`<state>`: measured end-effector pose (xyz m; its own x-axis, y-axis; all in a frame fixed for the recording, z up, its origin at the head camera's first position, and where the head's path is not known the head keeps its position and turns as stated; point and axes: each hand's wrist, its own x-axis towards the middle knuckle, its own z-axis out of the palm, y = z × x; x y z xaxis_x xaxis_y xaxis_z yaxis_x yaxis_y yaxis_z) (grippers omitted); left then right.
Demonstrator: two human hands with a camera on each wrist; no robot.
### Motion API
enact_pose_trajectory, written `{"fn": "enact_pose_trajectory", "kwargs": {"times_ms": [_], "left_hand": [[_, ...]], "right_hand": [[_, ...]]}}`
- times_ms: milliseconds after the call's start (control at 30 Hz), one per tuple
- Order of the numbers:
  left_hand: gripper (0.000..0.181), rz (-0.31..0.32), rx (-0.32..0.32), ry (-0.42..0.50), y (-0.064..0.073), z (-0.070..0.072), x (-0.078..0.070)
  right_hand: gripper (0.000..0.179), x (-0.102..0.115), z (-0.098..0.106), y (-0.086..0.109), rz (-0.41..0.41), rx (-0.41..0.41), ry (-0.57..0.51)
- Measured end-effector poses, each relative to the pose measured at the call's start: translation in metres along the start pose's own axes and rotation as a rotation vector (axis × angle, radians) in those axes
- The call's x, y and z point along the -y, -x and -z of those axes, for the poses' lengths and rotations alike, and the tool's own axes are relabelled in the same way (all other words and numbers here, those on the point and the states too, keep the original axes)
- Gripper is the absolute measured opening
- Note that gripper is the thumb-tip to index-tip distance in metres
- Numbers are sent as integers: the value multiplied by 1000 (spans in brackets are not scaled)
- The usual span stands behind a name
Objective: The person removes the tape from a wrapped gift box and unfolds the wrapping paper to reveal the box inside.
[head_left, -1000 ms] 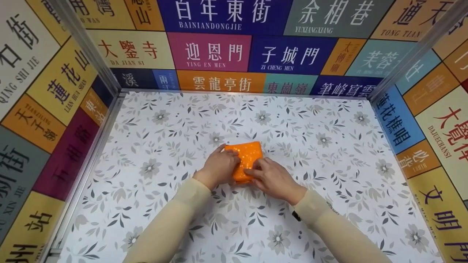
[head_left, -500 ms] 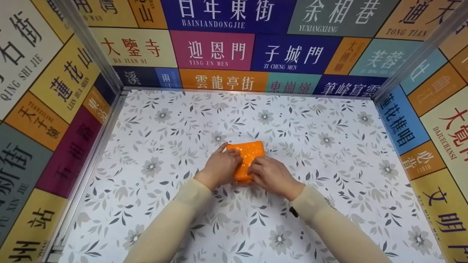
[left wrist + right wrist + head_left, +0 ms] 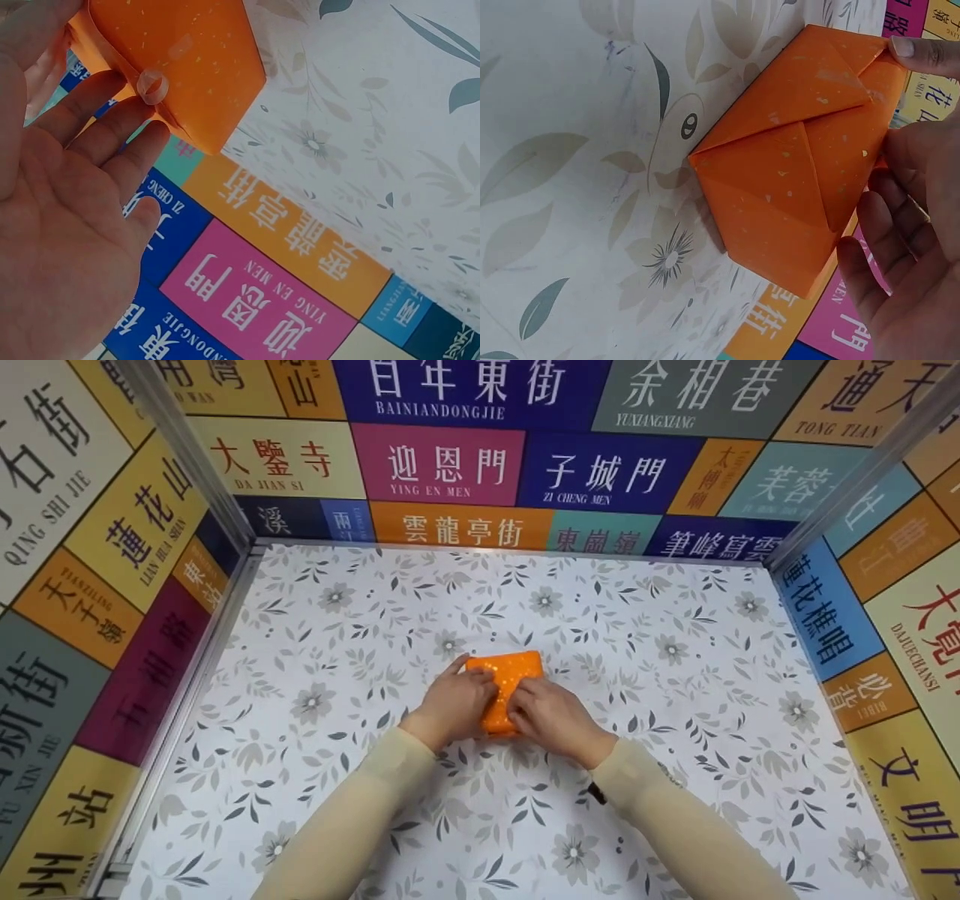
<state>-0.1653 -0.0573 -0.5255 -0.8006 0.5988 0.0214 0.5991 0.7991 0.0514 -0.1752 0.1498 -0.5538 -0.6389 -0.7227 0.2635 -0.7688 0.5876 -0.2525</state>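
An orange gold-flecked paper-wrapped box (image 3: pixel 514 664) lies on the table in the head view. On its left side the left hand (image 3: pixel 454 701) grips the box, fingers bent over the top. The right hand (image 3: pixel 551 718) holds the near right part, its thumb (image 3: pixel 906 48) on the edge in the right wrist view. That view also shows overlapping paper folds (image 3: pixel 802 150) on one end. A curled bit of clear tape (image 3: pixel 152 88) stands up beside the left fingertips in the left wrist view. In the head view the hands hide much of the box's top.
White floral paper or cloth covers the table (image 3: pixel 360 622). Colourful panels with Chinese lettering (image 3: pixel 435 465) wall it in at the back and both sides, with metal frame posts (image 3: pixel 191 457) at the corners. A dark strap (image 3: pixel 597 793) shows at the right sleeve.
Over the last second the right fingers have drawn closer together on the box's top. The left hand and box hold nearly the same place; the camera view has shifted slightly.
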Motion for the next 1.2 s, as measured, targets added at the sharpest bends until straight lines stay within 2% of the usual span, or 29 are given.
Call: {"fn": "enact_pose_trajectory", "kwargs": {"times_ms": [167, 433, 567, 767, 1067, 1200], "left_hand": [[55, -6, -1, 2, 1, 0, 1], [61, 18, 78, 7, -1, 2, 2], [56, 13, 86, 4, -1, 1, 2], [56, 19, 86, 7, -1, 0, 3], [55, 1, 87, -44, 0, 0, 2], [58, 15, 112, -29, -1, 0, 0]], "right_hand": [[7, 0, 3, 4, -13, 27, -18], [8, 6, 9, 16, -7, 42, -62], [8, 9, 9, 21, 11, 37, -58], [11, 11, 11, 27, 35, 11, -69], [4, 11, 19, 35, 122, -27, -82], [6, 6, 23, 37, 157, -90, -92]]}}
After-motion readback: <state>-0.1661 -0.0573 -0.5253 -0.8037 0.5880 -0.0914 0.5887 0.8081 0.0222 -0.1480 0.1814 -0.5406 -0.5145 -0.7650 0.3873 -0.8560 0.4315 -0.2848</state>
